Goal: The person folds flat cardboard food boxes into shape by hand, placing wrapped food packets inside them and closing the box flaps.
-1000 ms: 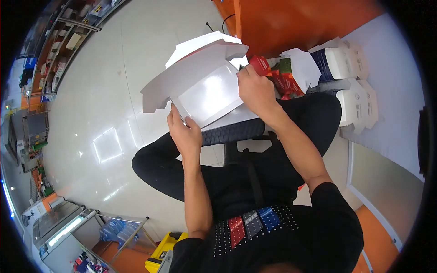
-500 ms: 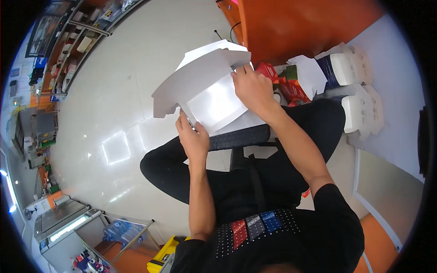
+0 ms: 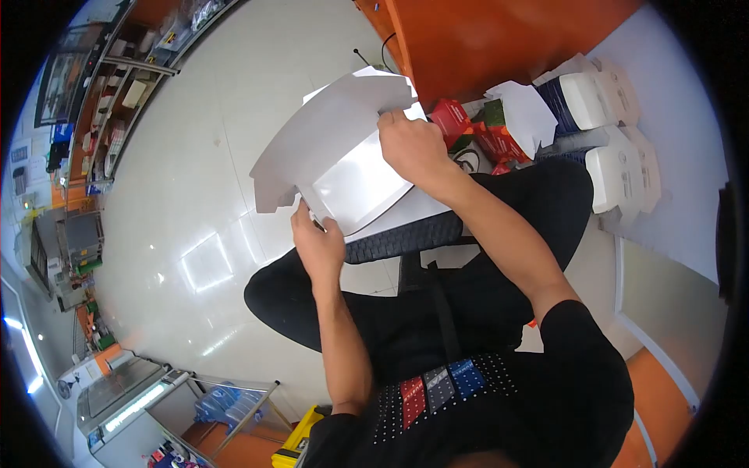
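A white cardboard box (image 3: 363, 183), partly folded with a shiny inside, rests tilted above a black textured pad (image 3: 406, 236) between my knees. Its wide curved flap stands up along the far side. At the near left corner, my left hand (image 3: 318, 243) pinches the box wall, thumb and fingers on either side. My right hand (image 3: 416, 152) grips the right end by the flap's corner, with its fingertips curled and partly hidden. More white card (image 3: 374, 72) shows behind the flap.
Stacks of white folded cartons (image 3: 612, 179) stand at the right beside a pale wall. Red packages (image 3: 495, 140) lie near my right knee, by an orange cabinet (image 3: 499, 47). Shelves (image 3: 136, 86) line the far left; a yellow case (image 3: 300, 437) sits at the bottom.
The box and both hands sit slightly further left in view, while the camera has shifted a little. Both hands keep their grip, and the flap stays raised.
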Demonstrator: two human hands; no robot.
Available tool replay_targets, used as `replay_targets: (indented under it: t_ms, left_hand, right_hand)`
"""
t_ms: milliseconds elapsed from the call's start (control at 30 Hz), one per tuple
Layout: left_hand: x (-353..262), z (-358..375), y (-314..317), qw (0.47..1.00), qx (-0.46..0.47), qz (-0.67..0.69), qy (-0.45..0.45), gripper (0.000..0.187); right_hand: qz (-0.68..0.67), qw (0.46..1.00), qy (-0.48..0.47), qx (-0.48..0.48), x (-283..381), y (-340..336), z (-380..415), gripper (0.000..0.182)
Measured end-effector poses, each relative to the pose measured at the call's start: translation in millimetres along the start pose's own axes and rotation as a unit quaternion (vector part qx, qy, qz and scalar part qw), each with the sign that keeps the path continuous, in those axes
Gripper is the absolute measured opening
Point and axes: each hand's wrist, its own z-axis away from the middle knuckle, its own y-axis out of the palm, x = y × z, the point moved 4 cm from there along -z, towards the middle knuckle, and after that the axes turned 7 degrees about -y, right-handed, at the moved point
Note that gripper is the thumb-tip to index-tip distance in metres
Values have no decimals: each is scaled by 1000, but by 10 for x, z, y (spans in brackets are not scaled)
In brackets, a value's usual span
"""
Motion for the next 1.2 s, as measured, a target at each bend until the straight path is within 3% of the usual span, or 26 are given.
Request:
replay_targets:
  t_ms: [133, 200, 333, 467, 667, 700, 767, 833, 900, 933, 1033, 1100, 1200]
  left_hand:
    - [-136, -264, -101, 997, -83, -6, -1, 29]
    - [-207, -341, -78, 993, -86, -80, -7, 25]
    - [-219, -406, 2, 978, -117, -168, 24, 23]
    - [-148, -438, 33, 974, -134, -175, 55, 21]
    - [-37, -553, 30, 977, -117, -171, 47, 26]
    - [10, -570, 15, 982, -84, -166, 30, 29]
    - [218, -585, 11, 998, -51, -33, 3, 37]
    - [136, -457, -27, 999, -14, 27, -29, 43]
    - [133, -375, -10, 994, 13, 90, -57, 47]
    - [182, -345, 6, 990, 24, 122, -70, 48]
    - [165, -301, 54, 985, 35, 128, -107, 51]
    - [138, -269, 62, 988, 28, 104, -112, 53]
    - [152, -260, 39, 992, 24, 71, -104, 57]
  right_hand:
    - [-41, 999, 20, -4, -71, -2, -77, 17]
    - [-45, 999, 20, 3, -68, 13, -111, 16]
    - [-42, 999, 12, 11, -67, 48, -145, 14]
    - [-45, 999, 2, 6, -57, 61, -149, 13]
    - [-152, 975, 40, 157, -293, -56, -212, 35]
    - [-156, 973, 53, 161, -425, -221, -211, 40]
    - [-166, 967, 80, 176, -788, -579, -167, 49]
    - [-95, 984, 96, 114, -1437, -730, -67, 46]
    - [-116, 981, 112, 104, -2162, -872, 166, 44]
    - [-160, 962, 182, 127, -2520, -841, 358, 42]
    - [-207, 920, 315, 106, -3507, -405, 1075, 41]
    - [-102, 921, 336, 170, -3879, -50, 1547, 49]
    - [-20, 923, 376, 82, -4205, 782, 2344, 67]
